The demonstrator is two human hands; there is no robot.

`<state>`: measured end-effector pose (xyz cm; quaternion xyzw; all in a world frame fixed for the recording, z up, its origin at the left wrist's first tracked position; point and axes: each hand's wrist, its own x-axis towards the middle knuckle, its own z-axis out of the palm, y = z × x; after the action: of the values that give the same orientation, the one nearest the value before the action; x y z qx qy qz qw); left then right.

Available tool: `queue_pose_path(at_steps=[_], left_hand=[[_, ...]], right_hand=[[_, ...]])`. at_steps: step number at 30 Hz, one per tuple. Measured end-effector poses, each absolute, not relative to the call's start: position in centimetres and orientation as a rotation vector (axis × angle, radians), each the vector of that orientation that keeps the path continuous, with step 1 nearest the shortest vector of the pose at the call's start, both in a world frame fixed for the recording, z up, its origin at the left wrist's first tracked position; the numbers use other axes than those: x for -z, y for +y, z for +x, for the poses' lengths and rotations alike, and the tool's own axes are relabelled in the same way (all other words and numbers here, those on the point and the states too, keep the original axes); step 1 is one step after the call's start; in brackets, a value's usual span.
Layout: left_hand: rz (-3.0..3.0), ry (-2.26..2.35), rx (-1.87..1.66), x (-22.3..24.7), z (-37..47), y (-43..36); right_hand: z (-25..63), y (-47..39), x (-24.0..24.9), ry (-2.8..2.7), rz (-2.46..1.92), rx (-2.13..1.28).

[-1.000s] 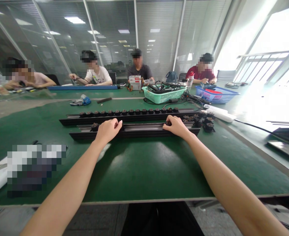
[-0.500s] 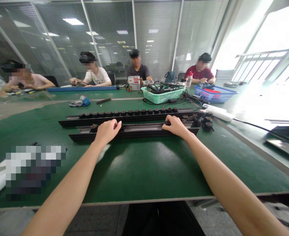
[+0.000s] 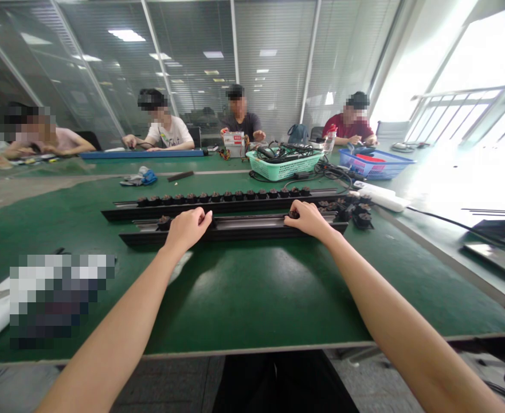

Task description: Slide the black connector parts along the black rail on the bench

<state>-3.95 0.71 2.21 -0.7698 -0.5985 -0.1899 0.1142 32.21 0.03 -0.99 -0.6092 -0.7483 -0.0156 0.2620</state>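
A long black rail (image 3: pixel 247 234) with a silvery channel lies crosswise before me on the green table (image 3: pixel 269 304). My left hand (image 3: pixel 187 226) is closed over its left part, with the fingers curled down; what they grip is hidden. Just left of that hand a small black round part (image 3: pixel 163 222) sits in the channel. Toward the rail's right end, my right hand (image 3: pixel 308 219) pinches another black round part (image 3: pixel 294 214) at the channel. Behind lies a second rail (image 3: pixel 118 215) bearing a row of similar parts (image 3: pixel 227 196).
Loose black parts (image 3: pixel 363 218) are heaped at the rails' right end. Farther back stand a green basket (image 3: pixel 284 171) of cables and a blue basket (image 3: pixel 376 166). A white power strip (image 3: pixel 381 197) lies at right. Several people sit across the table.
Both my hands stay in almost the same place on the near rail. Across the table, the person in the dark shirt has raised a hand beside the white box.
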Motion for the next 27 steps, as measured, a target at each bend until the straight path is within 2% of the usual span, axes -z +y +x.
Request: queue_pose_path(at_steps=[27], left_hand=[[-2.256,-1.755,0.553,-2.10,-4.01,0.87]], right_hand=[[32.67,0.24,0.92,-2.047,-1.702,0.083]])
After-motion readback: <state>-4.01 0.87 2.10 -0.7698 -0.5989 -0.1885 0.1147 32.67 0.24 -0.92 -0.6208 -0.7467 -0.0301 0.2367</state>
